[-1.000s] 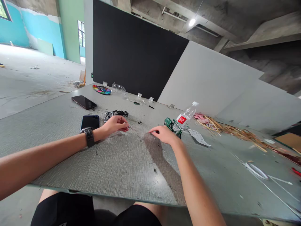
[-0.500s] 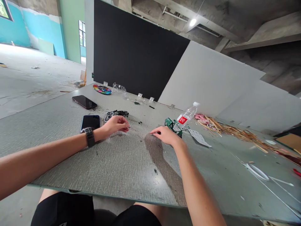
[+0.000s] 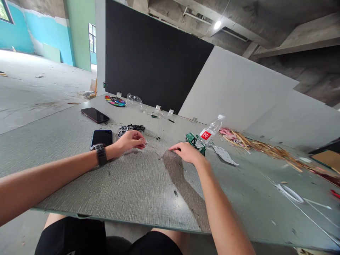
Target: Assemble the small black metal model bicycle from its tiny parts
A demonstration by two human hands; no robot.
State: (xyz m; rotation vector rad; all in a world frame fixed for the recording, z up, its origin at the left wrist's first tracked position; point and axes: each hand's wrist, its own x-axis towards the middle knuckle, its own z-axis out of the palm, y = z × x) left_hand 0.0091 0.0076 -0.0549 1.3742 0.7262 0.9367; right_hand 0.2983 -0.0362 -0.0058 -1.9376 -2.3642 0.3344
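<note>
My left hand [image 3: 130, 140] is closed in a pinch low over the table. A tiny silvery piece [image 3: 145, 142] shows at its fingertips, too small to name. Just behind that hand, a black model bicycle [image 3: 132, 128] lies on the table, partly covered by the fingers. My right hand [image 3: 187, 151] hovers at the tabletop with its fingers stretched out to the left, and no object shows in it. Close behind it is a green model bicycle [image 3: 196, 142], partly hidden by the hand.
On the grey table [image 3: 127, 191], two phones, one dark phone [image 3: 95, 115] and a nearer phone [image 3: 102, 137], lie at left. A paint palette [image 3: 115, 101] is at the back. A plastic bottle [image 3: 212, 129], a paper sheet [image 3: 225, 155] and wood strips [image 3: 260, 146] are at right.
My right fingertips have shifted very slightly left and up. My left hand keeps its pinch in the same place, and the objects on the table have not moved.
</note>
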